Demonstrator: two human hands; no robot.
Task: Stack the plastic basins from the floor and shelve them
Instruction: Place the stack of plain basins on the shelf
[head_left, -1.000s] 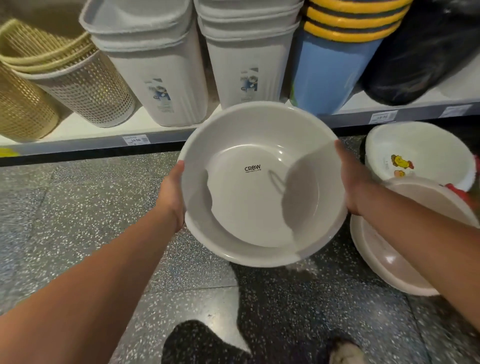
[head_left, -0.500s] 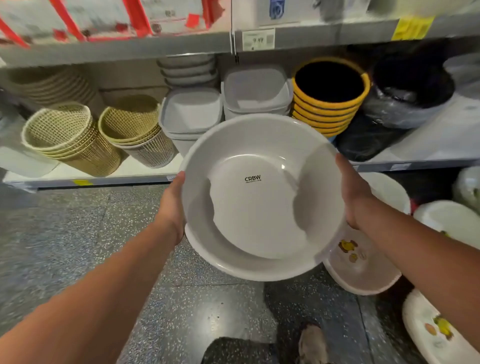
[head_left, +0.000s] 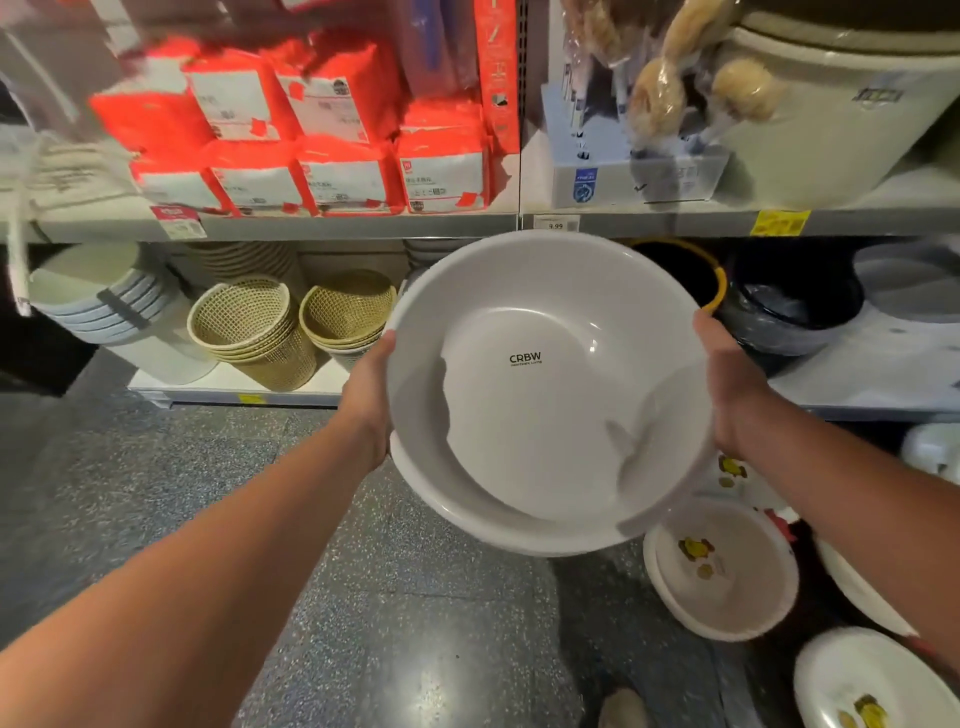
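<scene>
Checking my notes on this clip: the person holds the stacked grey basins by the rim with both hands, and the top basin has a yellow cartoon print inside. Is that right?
Not quite. The head view shows the top grey basin carries only black "CRBW" lettering inside. The yellow prints are in the white basins on the floor. The rest holds: the left hand and the right hand each have a grip on the rim.

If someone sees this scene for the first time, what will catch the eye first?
The big grey basin marked CRBW fills the centre, held at its rim by the left hand and right hand. Behind it, bright red packs crowd the upper shelf. White basins with yellow prints lie on the floor, lower right.
</scene>
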